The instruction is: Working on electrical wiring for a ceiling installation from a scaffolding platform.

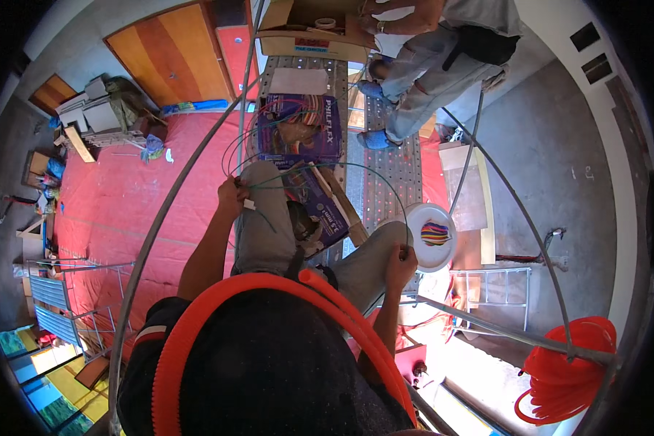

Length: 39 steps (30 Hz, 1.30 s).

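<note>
My left hand (232, 196) is closed on a bundle of thin wires (248, 156) with a small white tag, above my left knee. My right hand (400, 263) pinches a thin green wire (370, 174) that arcs from one hand to the other. Just right of my right hand is a white round piece (423, 218) with several coloured wire ends (434, 233) showing in it. An orange corrugated conduit (196, 320) loops around my shoulders. I sit on a perforated metal platform (385, 167).
Two purple wire boxes (301, 127) lie on the platform ahead of my knees. Another person (429, 65) stands at its far end beside an open cardboard box (305, 33). Grey pipes (160, 218) curve past. A red conduit coil (567, 370) hangs lower right. Red sheeting (123, 211) covers the floor below.
</note>
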Each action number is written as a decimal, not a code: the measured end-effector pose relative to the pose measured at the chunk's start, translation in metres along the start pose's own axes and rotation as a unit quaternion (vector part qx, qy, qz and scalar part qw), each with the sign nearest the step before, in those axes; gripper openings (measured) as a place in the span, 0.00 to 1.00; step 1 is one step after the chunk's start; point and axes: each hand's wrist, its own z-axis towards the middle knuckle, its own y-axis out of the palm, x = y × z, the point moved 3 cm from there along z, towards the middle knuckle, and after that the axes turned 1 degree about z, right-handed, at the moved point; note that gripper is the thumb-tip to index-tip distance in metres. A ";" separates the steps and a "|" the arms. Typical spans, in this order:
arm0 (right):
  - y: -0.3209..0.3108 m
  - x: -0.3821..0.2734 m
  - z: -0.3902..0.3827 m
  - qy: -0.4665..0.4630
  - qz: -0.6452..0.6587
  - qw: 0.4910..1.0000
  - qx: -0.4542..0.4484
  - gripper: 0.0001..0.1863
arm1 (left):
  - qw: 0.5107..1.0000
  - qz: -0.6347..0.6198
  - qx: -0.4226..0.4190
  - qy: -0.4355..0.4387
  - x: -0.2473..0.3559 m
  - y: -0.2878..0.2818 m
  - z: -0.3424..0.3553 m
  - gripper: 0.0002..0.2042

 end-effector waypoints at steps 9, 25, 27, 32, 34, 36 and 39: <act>-0.002 -0.005 -0.001 -0.009 -0.011 1.000 0.013 0.13 | 0.999 0.026 0.017 0.013 0.001 -0.001 0.001 0.14; -0.002 -0.008 0.000 -0.026 -0.030 0.999 0.023 0.15 | 0.999 0.037 0.023 0.023 0.002 0.005 -0.009 0.14; -0.004 -0.007 0.000 -0.046 -0.023 0.998 0.037 0.15 | 0.998 0.047 0.012 0.032 0.002 0.007 -0.008 0.14; -0.004 -0.012 -0.001 0.006 -0.028 0.999 0.013 0.14 | 0.999 0.038 0.002 0.026 0.002 0.004 -0.009 0.15; -0.005 -0.013 -0.001 0.018 -0.027 0.999 0.004 0.14 | 0.999 0.029 0.006 0.023 0.002 0.004 -0.009 0.15; -0.004 -0.009 -0.001 0.030 -0.027 0.999 -0.006 0.14 | 1.000 0.020 0.010 0.018 0.001 0.006 -0.010 0.15; -0.002 -0.005 0.000 0.000 -0.016 1.000 0.012 0.13 | 0.999 0.026 0.011 0.021 0.003 0.005 -0.007 0.15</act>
